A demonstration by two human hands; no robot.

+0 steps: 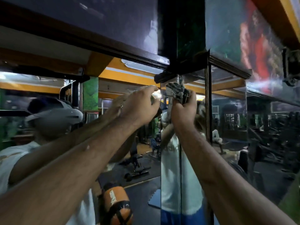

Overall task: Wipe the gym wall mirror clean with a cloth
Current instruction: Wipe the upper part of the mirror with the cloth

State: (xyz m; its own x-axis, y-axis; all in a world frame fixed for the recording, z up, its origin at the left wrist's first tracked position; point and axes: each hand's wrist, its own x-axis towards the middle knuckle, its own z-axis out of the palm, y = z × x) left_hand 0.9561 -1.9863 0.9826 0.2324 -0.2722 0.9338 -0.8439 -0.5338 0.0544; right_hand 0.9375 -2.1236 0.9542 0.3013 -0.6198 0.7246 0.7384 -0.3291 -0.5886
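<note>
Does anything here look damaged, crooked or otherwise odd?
Nothing looks broken or spilled. The right hand grips a bunched cloth at the top of the narrow mirror, under the dark frame. The left hand reaches up beside it; what it holds is unclear.

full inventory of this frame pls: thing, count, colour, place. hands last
mirror: several panels meeting at a corner, dark reflective, across the middle and bottom of the view
mirror frame: one, dark wood, running along the top of the panels
cloth: one, grey patterned, bunched at the top of the corner panel, just below the frame
posters: two or more, dark with red and green, on the wall above the mirror
orange object: one, orange with black straps, bottom centre, too unclear to name
gym equipment: several pieces, black, seen as reflections
left hand: one, raised near the mirror, fingers loosely bent, holds nothing I can see
right hand: one, grips the cloth
</note>
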